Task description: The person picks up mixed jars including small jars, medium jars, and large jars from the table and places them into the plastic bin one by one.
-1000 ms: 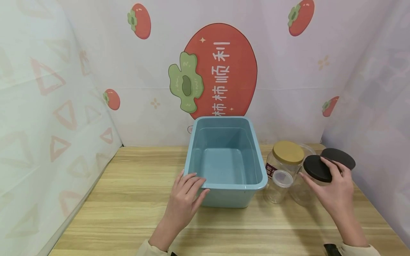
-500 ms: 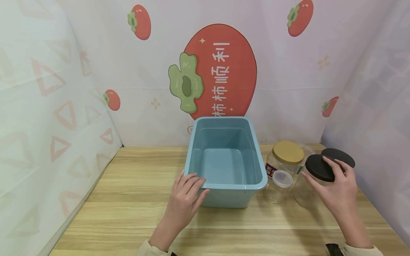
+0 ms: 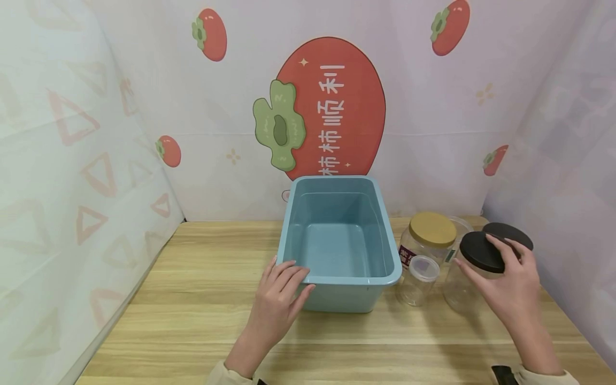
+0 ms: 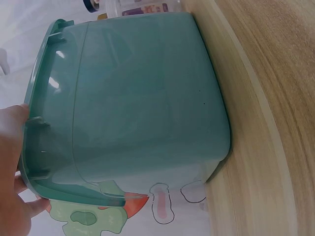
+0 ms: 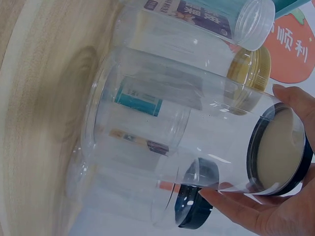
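A deep light-blue plastic bin (image 3: 337,297) stands upright in the middle of the wooden table. My left hand (image 3: 279,297) grips its near left corner, fingers over the rim and thumb outside. At the right, my right hand (image 3: 512,283) holds a tall clear jar (image 5: 211,132) by its black lid (image 3: 483,251), thumb on one side and fingers on the other. The jar looks empty and upright, its base close over the table. Beside it stand a small clear jar (image 3: 417,286) with a translucent lid and a larger labelled jar with a gold lid (image 3: 433,229).
Another black-lidded jar (image 3: 509,235) stands behind the right hand, partly hidden. A further clear container (image 3: 461,225) shows behind the gold-lidded jar. White printed cloth (image 3: 423,133) hangs behind the table and along both sides.
My right hand and the black-lidded jar have shifted slightly right, widening the gap to the small jar. The left hand and the bin have stayed in place.
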`<state>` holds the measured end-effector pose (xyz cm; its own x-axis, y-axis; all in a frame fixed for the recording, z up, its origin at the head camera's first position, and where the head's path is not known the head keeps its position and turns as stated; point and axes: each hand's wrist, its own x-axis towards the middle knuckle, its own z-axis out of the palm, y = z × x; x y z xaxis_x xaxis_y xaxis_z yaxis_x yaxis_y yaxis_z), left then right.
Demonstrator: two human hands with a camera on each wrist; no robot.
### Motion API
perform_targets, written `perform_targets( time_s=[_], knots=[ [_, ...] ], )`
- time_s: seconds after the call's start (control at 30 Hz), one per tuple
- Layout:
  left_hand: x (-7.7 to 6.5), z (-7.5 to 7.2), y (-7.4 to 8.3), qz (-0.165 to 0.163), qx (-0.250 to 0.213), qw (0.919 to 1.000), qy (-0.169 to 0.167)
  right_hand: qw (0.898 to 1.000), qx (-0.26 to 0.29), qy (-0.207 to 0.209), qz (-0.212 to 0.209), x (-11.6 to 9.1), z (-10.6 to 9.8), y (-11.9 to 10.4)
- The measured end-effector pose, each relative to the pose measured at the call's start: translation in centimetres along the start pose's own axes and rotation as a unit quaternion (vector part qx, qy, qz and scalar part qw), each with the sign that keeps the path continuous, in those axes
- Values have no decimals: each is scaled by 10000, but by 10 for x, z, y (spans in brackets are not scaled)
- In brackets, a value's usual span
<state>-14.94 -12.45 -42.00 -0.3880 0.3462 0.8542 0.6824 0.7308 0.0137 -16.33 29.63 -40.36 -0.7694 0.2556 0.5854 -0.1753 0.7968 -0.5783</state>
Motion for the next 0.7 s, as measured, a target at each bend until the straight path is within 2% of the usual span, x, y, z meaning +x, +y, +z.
perform_targets(
  time_s=[0.53, 0.7],
  knots=[
    [-1, -1, 0, -36, -10, 10000, 7, 9994, 4, 270, -232, 2, -4, -5],
    [-1, 0, 0, -6, -11, 10000, -9, 9995, -6, 273, -138, 2, -8, -7]
  ],
)
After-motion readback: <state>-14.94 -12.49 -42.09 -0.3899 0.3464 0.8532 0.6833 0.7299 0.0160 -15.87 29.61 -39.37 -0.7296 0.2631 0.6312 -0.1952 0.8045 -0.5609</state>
